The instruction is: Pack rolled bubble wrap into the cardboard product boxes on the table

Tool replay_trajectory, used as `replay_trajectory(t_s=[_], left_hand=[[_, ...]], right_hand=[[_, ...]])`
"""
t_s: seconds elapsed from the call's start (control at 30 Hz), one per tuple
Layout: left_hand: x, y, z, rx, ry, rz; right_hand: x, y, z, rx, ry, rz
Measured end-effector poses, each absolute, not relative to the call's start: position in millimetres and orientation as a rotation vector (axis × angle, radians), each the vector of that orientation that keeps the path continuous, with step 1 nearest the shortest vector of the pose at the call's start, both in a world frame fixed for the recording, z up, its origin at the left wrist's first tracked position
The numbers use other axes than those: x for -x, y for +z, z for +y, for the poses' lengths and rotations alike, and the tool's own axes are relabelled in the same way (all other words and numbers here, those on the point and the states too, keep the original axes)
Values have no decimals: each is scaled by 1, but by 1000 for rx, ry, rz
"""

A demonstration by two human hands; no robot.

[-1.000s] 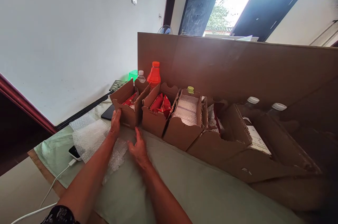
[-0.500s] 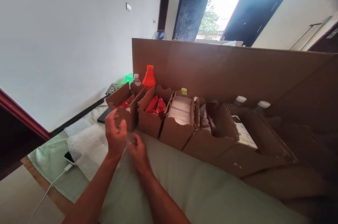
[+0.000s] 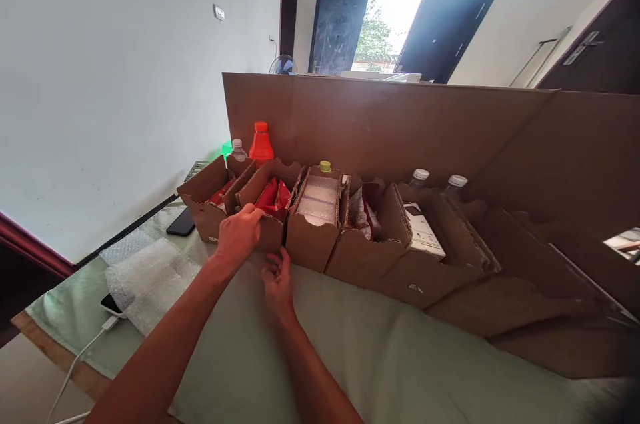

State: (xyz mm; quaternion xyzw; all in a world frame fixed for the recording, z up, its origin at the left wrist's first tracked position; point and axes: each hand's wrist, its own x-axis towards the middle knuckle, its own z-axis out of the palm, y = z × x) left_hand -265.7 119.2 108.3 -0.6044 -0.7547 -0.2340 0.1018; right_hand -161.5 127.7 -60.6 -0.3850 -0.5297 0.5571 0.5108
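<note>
Front left in the row, a brown cardboard bin point(image 3: 271, 235) holds red packets point(image 3: 273, 196). My left hand point(image 3: 240, 235) is closed over its low front rim, fingers hooked on the edge. Below, my right hand point(image 3: 278, 285) is by the bin's lower right corner, fingers loosely bent and apart, with one fingertip at the cardboard. To the left stands another cardboard bin point(image 3: 200, 214) with red packets in it. Right of my hands, a third bin point(image 3: 311, 242) contains bubble-wrapped packages point(image 3: 319, 199).
Bubble wrap point(image 3: 145, 271) and a black phone point(image 3: 181, 223) lie left on the green cloth point(image 3: 240, 357). A white cable point(image 3: 83, 351) runs off the table edge. Behind the bins stand a red-orange bottle point(image 3: 261, 144) and a tall cardboard panel point(image 3: 380, 124). More bins point(image 3: 370, 257) continue rightward.
My left hand has moved right and closed on the front rim of the second bin. My right hand has come up to that bin's lower corner. The view has turned right.
</note>
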Motion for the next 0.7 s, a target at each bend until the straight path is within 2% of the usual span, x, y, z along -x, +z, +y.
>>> replay_trajectory(t_s=[0.3, 0.47, 0.6, 0.7], left_hand=[[259, 114, 105, 1757, -568, -2249], [261, 115, 97, 1744, -623, -2225], [228, 101, 75, 1622, -953, -2092], [176, 65, 47, 1779, -1260, -1909]], right_hand=[[149, -53, 121, 939, 1385, -1352], [135, -47, 111, 967, 1430, -1481], [96, -34, 92, 918, 1501, -1686], [31, -17, 68, 824, 1589, -1857]])
